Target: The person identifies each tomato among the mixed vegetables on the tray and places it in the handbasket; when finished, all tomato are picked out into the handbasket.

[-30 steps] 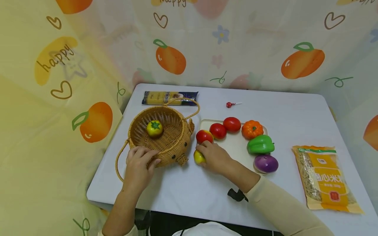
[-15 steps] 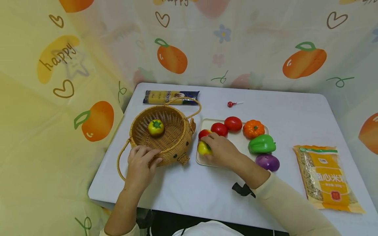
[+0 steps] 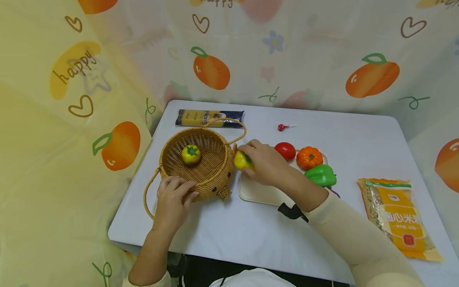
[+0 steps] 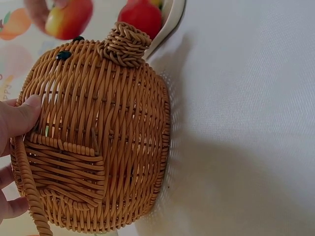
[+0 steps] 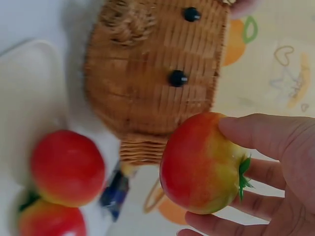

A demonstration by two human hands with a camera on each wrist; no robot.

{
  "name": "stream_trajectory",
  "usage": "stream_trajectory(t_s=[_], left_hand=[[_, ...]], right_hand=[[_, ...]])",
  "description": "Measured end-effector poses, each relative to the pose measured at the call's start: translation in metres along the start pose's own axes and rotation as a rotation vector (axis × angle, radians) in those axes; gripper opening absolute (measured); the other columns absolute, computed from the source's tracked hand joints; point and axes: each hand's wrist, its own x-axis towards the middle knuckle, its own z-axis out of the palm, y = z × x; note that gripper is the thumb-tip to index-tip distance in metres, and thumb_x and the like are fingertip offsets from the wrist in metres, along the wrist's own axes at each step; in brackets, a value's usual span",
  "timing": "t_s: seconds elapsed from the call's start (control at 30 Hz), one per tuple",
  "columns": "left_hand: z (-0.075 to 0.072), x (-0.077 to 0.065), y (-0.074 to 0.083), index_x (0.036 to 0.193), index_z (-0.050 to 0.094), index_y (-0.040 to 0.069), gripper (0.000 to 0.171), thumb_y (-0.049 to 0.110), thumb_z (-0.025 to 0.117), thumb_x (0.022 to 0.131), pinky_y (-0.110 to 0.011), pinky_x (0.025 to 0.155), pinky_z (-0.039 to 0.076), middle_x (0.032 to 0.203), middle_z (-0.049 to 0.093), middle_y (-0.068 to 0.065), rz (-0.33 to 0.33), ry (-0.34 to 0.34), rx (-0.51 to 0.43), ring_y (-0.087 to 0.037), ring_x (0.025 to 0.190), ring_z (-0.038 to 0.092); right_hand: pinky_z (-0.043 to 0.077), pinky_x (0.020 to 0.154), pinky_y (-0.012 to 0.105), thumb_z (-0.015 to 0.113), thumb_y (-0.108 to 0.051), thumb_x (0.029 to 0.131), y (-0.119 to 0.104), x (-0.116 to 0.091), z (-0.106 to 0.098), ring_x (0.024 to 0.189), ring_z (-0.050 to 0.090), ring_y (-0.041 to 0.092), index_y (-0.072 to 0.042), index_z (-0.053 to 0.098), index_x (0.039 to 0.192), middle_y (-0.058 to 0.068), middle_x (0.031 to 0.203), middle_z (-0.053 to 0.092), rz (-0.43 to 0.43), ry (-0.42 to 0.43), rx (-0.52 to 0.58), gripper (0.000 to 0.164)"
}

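Gripping right hand [image 3: 267,163]: fingers [image 5: 261,204] and thumb [image 5: 258,132] are clamping round a red-and-yellow fruit [image 5: 197,167], green cap facing the palm.
Red-and-yellow fruit: it is hovering just beside the wicker basket [image 3: 206,189], at its three o'clock; whether they are touching, I cannot tell.
Tray-to-basket shift: half a second on from the tray's [image 3: 258,193] left edge, the fruit is nearing the rim, so the carrying seems to be advancing, the placing still pending.
Left hand [image 3: 173,201]: bent fingers are holding the rim at seven o'clock, as before.
Basket floor: one yellow fruit [image 3: 191,154] is resting inside.
Worktop [image 3: 229,235]: it is bearing the tray, five o'clock from the carried fruit.
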Motion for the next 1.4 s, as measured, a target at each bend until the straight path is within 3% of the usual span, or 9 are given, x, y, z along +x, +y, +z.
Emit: stream_trajectory(t_s=[0.3, 0.57, 0.93, 1.27, 1.4], left_hand=[[0.0, 0.0, 0.0, 0.102, 0.079, 0.011, 0.029, 0.009, 0.089, 0.075, -0.062, 0.095, 0.041, 0.097, 0.067, -0.009, -0.002, 0.002, 0.0, -0.037, 0.11, 0.053], [0.001, 0.002, 0.002, 0.102, 0.079, 0.01, 0.028, 0.01, 0.089, 0.076, -0.062, 0.096, 0.041, 0.098, 0.067, -0.008, -0.007, -0.012, -0.008, -0.037, 0.11, 0.054], [0.001, 0.003, 0.004, 0.102, 0.079, 0.01, 0.028, 0.011, 0.09, 0.075, -0.062, 0.094, 0.043, 0.097, 0.068, -0.008, -0.012, -0.016, 0.004, -0.037, 0.11, 0.054], [-0.001, 0.001, 0.002, 0.101, 0.079, 0.01, 0.027, 0.01, 0.089, 0.076, -0.064, 0.095, 0.041, 0.097, 0.067, -0.008, -0.024, -0.018, 0.005, -0.037, 0.11, 0.053], [-0.001, 0.0, 0.002, 0.102, 0.079, 0.01, 0.027, 0.01, 0.089, 0.076, -0.064, 0.095, 0.041, 0.097, 0.067, -0.008, -0.027, -0.02, 0.003, -0.037, 0.111, 0.053]], right_hand=[[0.055, 0.099, 0.042, 0.074, -0.032, 0.094, -0.036, 0.03, -0.02, 0.116, 0.058, 0.029, -0.017, 0.05, 0.15, 0.01, 0.143, 0.052, -0.05, -0.003, -0.033, 0.063], [0.056, 0.093, 0.037, 0.072, -0.034, 0.096, -0.06, 0.052, -0.006, 0.109, 0.06, 0.026, -0.017, 0.049, 0.151, 0.009, 0.141, 0.053, -0.123, -0.016, -0.057, 0.062], [0.057, 0.092, 0.045, 0.07, -0.036, 0.097, -0.068, 0.061, 0.014, 0.115, 0.059, 0.029, -0.017, 0.048, 0.151, 0.01, 0.145, 0.051, -0.139, -0.086, -0.105, 0.061], [0.058, 0.09, 0.042, 0.071, -0.035, 0.096, -0.07, 0.065, 0.024, 0.11, 0.06, 0.026, -0.018, 0.047, 0.151, 0.009, 0.141, 0.052, -0.108, -0.141, -0.101, 0.062], [0.057, 0.094, 0.044, 0.072, -0.035, 0.096, -0.069, 0.065, 0.024, 0.116, 0.06, 0.027, -0.018, 0.047, 0.152, 0.01, 0.144, 0.049, -0.108, -0.141, -0.096, 0.063]])
